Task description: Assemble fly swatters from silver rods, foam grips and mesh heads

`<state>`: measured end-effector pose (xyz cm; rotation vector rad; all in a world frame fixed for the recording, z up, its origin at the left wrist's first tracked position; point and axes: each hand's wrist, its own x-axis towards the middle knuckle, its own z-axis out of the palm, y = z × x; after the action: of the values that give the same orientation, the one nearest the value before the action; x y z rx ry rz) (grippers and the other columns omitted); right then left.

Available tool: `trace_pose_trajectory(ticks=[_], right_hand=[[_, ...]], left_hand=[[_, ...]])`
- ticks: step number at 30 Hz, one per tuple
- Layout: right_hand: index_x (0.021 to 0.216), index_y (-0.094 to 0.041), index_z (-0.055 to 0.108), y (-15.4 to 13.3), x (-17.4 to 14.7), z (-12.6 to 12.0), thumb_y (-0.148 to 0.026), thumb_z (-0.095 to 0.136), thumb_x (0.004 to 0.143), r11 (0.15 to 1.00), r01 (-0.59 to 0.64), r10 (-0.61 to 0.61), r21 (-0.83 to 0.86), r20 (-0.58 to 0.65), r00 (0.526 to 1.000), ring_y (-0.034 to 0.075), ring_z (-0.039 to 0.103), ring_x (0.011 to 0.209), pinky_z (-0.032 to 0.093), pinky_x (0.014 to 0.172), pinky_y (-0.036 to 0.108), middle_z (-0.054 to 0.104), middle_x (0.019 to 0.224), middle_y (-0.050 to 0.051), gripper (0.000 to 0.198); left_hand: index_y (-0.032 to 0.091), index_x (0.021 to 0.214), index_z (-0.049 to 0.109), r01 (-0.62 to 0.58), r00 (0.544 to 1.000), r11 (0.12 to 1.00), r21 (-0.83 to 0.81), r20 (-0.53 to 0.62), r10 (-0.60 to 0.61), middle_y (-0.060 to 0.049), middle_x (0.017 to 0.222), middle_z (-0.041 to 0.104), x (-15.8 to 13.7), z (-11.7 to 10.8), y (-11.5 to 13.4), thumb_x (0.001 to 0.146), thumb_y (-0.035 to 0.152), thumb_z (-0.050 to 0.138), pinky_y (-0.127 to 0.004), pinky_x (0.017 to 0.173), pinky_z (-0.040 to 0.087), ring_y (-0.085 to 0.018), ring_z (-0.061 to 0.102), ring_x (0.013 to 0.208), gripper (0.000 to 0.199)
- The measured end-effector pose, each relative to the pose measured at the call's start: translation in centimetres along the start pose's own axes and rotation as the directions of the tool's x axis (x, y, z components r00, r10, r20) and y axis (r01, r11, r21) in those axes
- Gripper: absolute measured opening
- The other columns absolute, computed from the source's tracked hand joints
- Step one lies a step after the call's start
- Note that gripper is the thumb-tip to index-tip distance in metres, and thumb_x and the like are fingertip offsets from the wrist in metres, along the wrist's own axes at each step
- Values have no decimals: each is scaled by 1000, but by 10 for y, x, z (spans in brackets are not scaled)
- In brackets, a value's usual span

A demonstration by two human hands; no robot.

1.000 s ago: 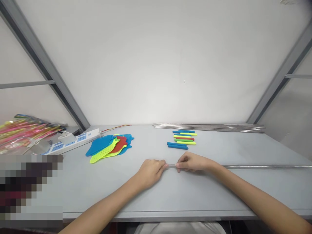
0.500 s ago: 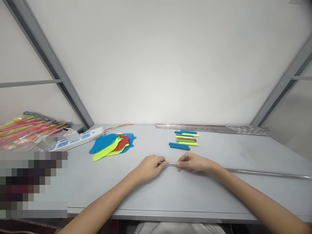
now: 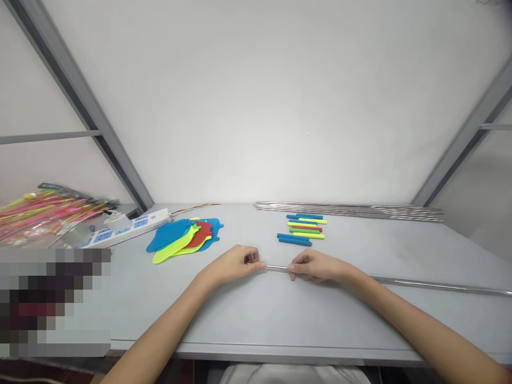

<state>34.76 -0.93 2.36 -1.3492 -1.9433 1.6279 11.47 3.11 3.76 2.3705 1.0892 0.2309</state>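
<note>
Hands: left hand and right hand stand apart, each pinching the same metal rod between thumb and fingers; the left fingertips are partly hidden. Location: the rod is on the near side of the plastic sticks, its longer part running off to the right of them. Whether it touches the surface between the hands cannot be told.

Handling, as judged: light, and stiff over a short span, though so slim a length probably flexes or kinks under side load. The polished finish is likely slippery. Recommended hold: a firm thumb-and-finger pinch close to the end nearest the sticks, both hands kept in line.

Change against the frame half a second earlier: the left hand sits farther to the left of the sticks, exposing more rod between the hands. The right hand's position is practically unchanged, as are the sticks.
</note>
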Motion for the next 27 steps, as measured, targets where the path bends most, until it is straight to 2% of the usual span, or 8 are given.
trace_pose_trajectory(ticks=[4,11,21,27], right_hand=[[75,-14,59,1,1,0,-53,42,68,1000,-2,2,-2,-8,1000,3,24,41,19,34,16,28,53,-5,43],[75,-14,58,1,1,0,-53,43,68,1000,-5,5,24,-8,1000,2,23,40,19,34,16,27,52,-5,43],[76,-13,58,5,4,0,-53,41,69,999,-9,9,47,2,1000,2,22,39,17,33,16,27,52,-5,44],[76,-12,58,8,2,-1,-52,43,69,999,-13,13,46,11,1000,1,22,37,17,32,16,29,51,-5,43]], left_hand=[[15,67,51,10,998,1000,-20,65,-9,2,57,44,-1,-7,-5,66,54,40,-19,46,24,-8,37,53,41],[14,62,47,0,990,1000,-6,140,1,3,55,37,-2,-10,-9,74,47,31,-20,46,23,-8,31,51,39],[15,57,39,-49,997,998,31,67,47,2,54,38,-3,-1,-8,79,43,23,-21,50,23,-9,33,52,39],[15,54,34,-86,994,996,38,75,83,3,50,33,-3,6,-5,80,42,21,-21,48,21,-8,30,49,39]])
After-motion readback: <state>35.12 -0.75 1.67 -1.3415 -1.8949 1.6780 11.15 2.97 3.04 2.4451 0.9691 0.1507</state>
